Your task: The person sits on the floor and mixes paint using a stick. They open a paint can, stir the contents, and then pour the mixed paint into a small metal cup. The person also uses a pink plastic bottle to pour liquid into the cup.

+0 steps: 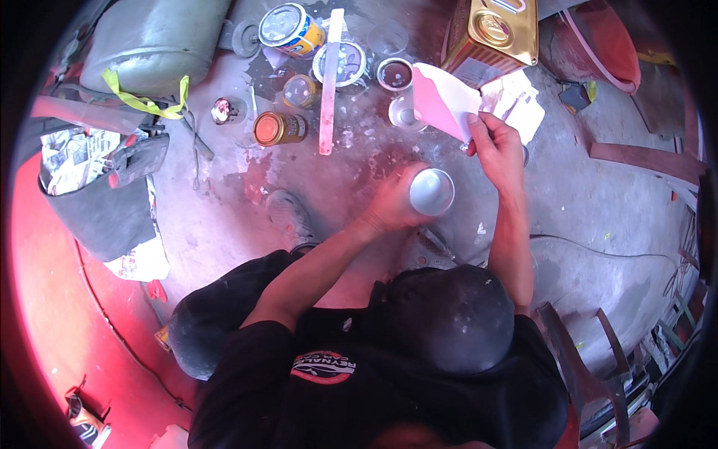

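My left hand (393,200) is wrapped around a pale grey cup (431,192), held above the floor in front of my knees. Farther off and to the right, my right hand (496,150) pinches the lower corner of a flat, wedge-shaped white and pink paper paint strainer (446,103). Just beyond the strainer lie crumpled white papers (516,105). On the floor left of it stand a small open can of dark liquid (395,75) and a clear plastic cup (404,112), partly covered by the strainer.
A long flat stick (330,90) lies across a lidded can (348,63). Nearby are a yellow-blue can (292,31), a small orange-topped tin (278,129) and a gold square tin (493,34). A grey tank (157,45) and newspaper-filled bin (93,202) stand left, a red bucket (598,45) right.
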The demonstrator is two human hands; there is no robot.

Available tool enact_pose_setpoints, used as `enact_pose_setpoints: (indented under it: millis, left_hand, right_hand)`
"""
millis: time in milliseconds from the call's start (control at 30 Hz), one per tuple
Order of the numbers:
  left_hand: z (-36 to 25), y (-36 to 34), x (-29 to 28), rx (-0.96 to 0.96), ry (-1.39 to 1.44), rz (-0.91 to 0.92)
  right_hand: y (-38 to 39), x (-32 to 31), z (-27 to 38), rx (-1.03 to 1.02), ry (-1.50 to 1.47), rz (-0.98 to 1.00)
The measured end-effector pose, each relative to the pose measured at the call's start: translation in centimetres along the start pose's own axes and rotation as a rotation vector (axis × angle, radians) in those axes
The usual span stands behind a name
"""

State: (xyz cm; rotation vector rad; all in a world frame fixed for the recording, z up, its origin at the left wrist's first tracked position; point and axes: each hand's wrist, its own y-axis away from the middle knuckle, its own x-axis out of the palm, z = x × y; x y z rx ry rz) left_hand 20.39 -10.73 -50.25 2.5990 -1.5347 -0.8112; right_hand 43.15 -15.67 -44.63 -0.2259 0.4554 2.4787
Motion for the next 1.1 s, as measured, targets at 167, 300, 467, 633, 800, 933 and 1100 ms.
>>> enact_pose_setpoints:
  millis: [167,300,467,633,800,933,1100]
  left_hand:
    - [0.2,-0.1,0.2,-0.018,0.099,-0.074]
    - [0.5,-0.4,0.1,0.022,0.007,-0.013]
    - [1.1,-0.9,0.6,-0.021,0.006,0.014]
    - [1.0,-0.8,0.3,0.044,-0.029,0.015]
    - [1.3,-0.6,0.1,0.119,-0.056,-0.008]
    - [2.0,-0.5,0.6,0.153,0.013,-0.022]
    - [1.8,0.1,0.3,0.195,0.005,-0.045]
  right_hand:
    - [-1.7,3.3,-1.5,-0.074,0.407,0.119]
    - [-1.0,4.0,-2.7,-0.008,0.276,0.034]
    - [-0.4,5.5,-0.2,-0.088,0.324,-0.027]
    - [-5.2,5.5,1.2,-0.272,0.575,0.272]
    - [-6.5,6.4,-0.2,-0.661,0.796,0.576]
    - [-6.0,8.8,1.1,-0.806,0.994,0.776]
    - [-6.2,11.7,1.2,-0.934,1.087,0.938]
